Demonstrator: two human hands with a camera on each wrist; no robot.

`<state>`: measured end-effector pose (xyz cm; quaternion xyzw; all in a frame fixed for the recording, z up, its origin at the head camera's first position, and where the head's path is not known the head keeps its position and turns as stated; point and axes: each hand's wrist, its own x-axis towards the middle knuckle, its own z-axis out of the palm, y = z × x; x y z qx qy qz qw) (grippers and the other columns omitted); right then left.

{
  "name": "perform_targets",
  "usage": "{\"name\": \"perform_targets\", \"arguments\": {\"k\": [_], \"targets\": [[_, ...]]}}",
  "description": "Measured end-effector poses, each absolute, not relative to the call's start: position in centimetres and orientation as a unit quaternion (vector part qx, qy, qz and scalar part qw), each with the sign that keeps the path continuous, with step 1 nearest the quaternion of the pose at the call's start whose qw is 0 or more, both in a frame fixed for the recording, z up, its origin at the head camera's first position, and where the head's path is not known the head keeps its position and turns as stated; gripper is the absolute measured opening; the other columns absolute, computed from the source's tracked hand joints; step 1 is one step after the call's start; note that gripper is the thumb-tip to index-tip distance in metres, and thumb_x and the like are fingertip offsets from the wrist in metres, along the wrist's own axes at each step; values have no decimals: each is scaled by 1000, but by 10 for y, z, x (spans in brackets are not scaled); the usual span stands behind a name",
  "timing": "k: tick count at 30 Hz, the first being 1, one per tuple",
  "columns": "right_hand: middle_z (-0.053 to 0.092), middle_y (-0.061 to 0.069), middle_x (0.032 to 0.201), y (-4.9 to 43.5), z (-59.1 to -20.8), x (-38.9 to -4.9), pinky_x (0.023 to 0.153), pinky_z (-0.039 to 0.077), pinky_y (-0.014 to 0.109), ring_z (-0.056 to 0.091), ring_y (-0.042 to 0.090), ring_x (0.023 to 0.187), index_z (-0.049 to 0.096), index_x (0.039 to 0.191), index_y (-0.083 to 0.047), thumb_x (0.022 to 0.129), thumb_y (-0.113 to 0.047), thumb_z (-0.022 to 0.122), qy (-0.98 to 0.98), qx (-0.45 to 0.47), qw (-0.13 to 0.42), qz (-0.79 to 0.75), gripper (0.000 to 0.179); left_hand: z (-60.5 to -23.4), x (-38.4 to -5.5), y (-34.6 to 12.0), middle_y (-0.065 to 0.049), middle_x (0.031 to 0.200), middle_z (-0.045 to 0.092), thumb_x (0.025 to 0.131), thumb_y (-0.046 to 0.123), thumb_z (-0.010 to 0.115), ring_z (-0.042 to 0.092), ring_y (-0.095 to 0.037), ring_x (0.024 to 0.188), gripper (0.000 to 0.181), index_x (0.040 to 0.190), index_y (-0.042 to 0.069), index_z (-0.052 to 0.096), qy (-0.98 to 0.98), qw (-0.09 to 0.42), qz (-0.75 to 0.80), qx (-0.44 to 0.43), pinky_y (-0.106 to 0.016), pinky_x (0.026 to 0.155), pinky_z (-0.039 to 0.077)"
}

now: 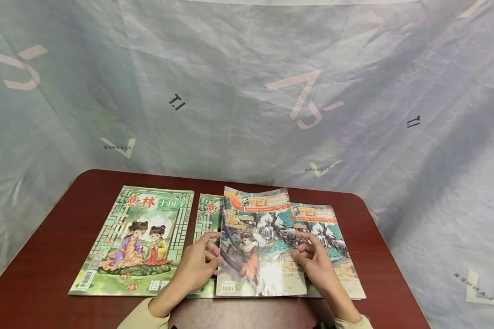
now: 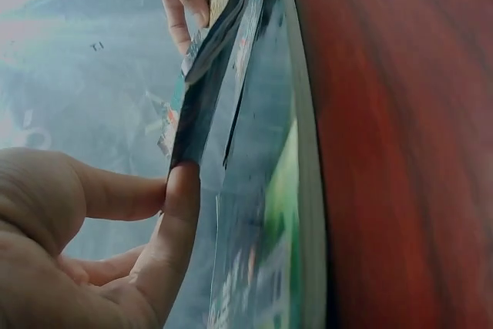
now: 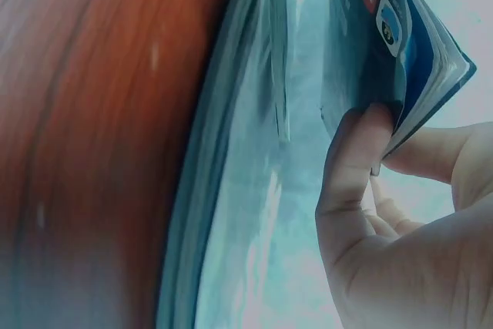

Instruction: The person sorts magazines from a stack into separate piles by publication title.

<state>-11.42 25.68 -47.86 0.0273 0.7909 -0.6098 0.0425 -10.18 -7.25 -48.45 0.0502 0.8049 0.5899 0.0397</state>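
Note:
A glossy magazine (image 1: pixel 263 246) with a large "FEI" title and a fantasy scene on its cover is held between both hands. My left hand (image 1: pixel 199 260) pinches its left edge between thumb and fingers. On the opposite edge, my right hand (image 1: pixel 317 262) has the same sort of pinch. In the right wrist view, the held magazine (image 3: pixel 366 44) is raised above the pile below. Under it, partly hidden, lie a green magazine (image 1: pixel 206 212) and, to the right, magazines with the same FEI cover (image 1: pixel 346 269).
Green magazines (image 1: pixel 144 237) with two cartoon children on the cover lie stacked at the left of the dark red table (image 1: pixel 37 265). Grey printed sheeting (image 1: pixel 230 91) hangs behind and beside the table.

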Motion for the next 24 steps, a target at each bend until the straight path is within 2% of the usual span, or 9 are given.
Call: {"name": "perform_targets", "arguments": {"k": [8, 16, 24], "targets": [[67, 16, 101, 278, -474, -111, 63, 49, 28, 60, 13, 72, 55, 154, 0, 102, 11, 70, 810, 31, 32, -585, 55, -484, -102, -55, -9, 96, 69, 91, -12, 78, 74, -18, 70, 59, 147, -5, 61, 780, 30, 620, 81, -28, 57, 61], [66, 12, 97, 305, -467, -108, 59, 47, 29, 55, 12, 69, 53, 155, 2, 102, 10, 70, 821, 28, 22, -570, 56, -488, -102, -32, -10, 99, 69, 94, -10, 75, 76, -18, 75, 59, 150, -5, 58, 765, 35, 634, 108, -28, 59, 63], [65, 10, 100, 327, -466, -106, 60, 52, 31, 60, 13, 72, 49, 159, 0, 104, 6, 70, 830, 46, 42, -554, 59, -490, -102, -13, -15, 101, 68, 93, -11, 75, 75, -21, 76, 63, 153, -6, 56, 742, 47, 659, 112, -28, 60, 64]]}}
